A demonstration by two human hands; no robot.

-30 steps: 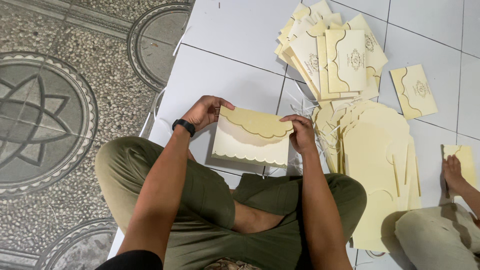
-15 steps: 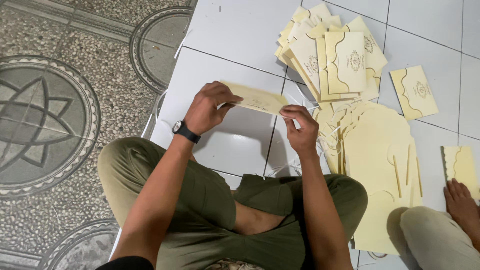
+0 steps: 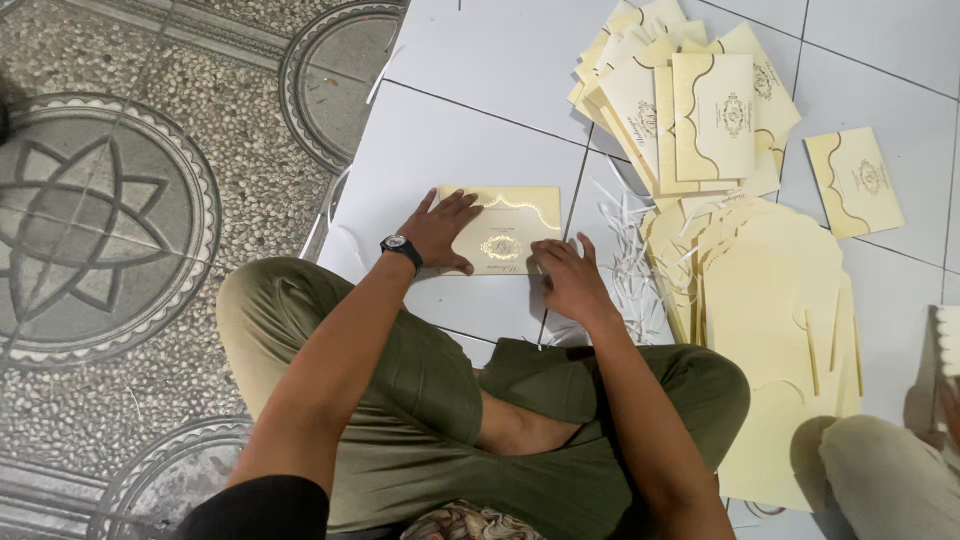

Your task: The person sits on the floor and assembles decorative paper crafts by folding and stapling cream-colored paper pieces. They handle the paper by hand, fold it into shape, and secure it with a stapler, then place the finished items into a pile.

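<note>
On the white tiled floor (image 3: 470, 130) in front of the seated person's crossed legs, the left hand (image 3: 440, 228) lies open and flat, fingers spread, pressing on the left part of a cream rectangular card envelope with a scalloped gold-edged flap and a small gold emblem (image 3: 505, 228). The right hand (image 3: 568, 280) rests open beside it, fingertips touching the envelope's lower right corner. A black wristwatch (image 3: 400, 246) sits on the left wrist. Just right of the hands, thin white paper strips (image 3: 628, 250) lie scattered over the tile joint. Beyond them spreads a wide heap of plain cream unfolded card blanks (image 3: 770, 320), reaching down past the right knee. Farther up, a fanned stack of finished cream envelopes with wavy flaps (image 3: 690, 110) lies overlapping, and one single cream envelope (image 3: 855, 180) lies apart on the right. To the left, the white tiles meet a grey pebbled floor with round star-patterned medallions (image 3: 100, 220). Another person's pale trouser knee (image 3: 890, 480) shows at the lower right corner.
</note>
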